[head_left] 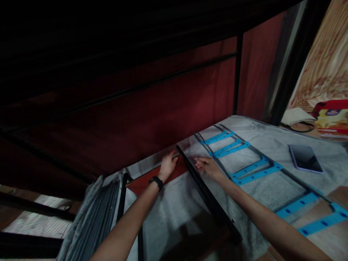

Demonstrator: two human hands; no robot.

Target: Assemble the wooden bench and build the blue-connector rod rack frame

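My left hand (168, 165), with a black watch on its wrist, is at the far edge of a reddish-brown board (146, 181). Its fingers curl over that edge and its thumb points toward a long black metal bar (202, 185). The bar slants from the far end of the board down to the near right. Just right of the bar, my right hand (208, 167) hovers with loosely bent fingers apart and nothing visible in them. Another black bar (122, 199) meets the left end of the board. The fingertips of my left hand are partly hidden.
A black frame with bright blue slotted crosspieces (257, 177) lies on the grey cloth (174, 210) to the right. Beyond it are a phone (306, 158) and a red and yellow package (333, 117). Behind stands a dark red panel (163, 112); grey folded fabric (95, 214) is at left.
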